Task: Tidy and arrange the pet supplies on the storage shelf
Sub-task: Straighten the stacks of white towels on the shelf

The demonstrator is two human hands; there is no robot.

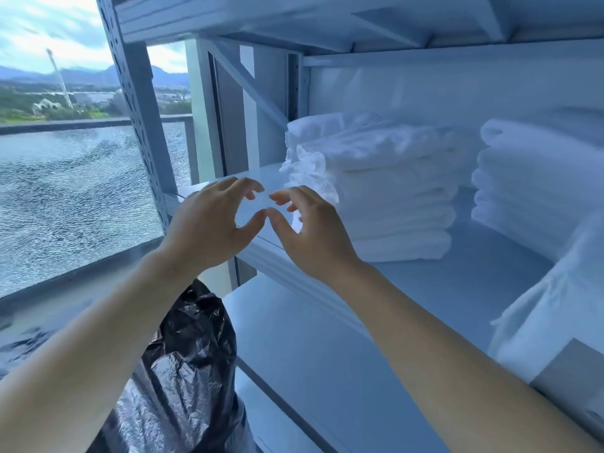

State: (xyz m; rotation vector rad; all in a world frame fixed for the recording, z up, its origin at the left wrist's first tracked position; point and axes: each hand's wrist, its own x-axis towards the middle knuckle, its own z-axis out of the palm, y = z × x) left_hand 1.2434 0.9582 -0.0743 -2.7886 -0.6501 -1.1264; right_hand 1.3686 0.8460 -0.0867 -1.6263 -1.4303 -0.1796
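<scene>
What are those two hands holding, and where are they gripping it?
Nothing visible. The left hand and right hand hover empty, fingers loosely curled, thumbs nearly meeting, in front of the stack of folded white pads.

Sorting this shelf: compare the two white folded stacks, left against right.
The left stack shows frilly, crinkled edges and a rumpled top piece; the right stack shows smooth rounded folds. The left stack stands nearer the front of the shelf; the right stack sits further back. Both are white and folded.

Left grip (209,223) and right grip (310,237) raised, thumbs nearly touching
</scene>
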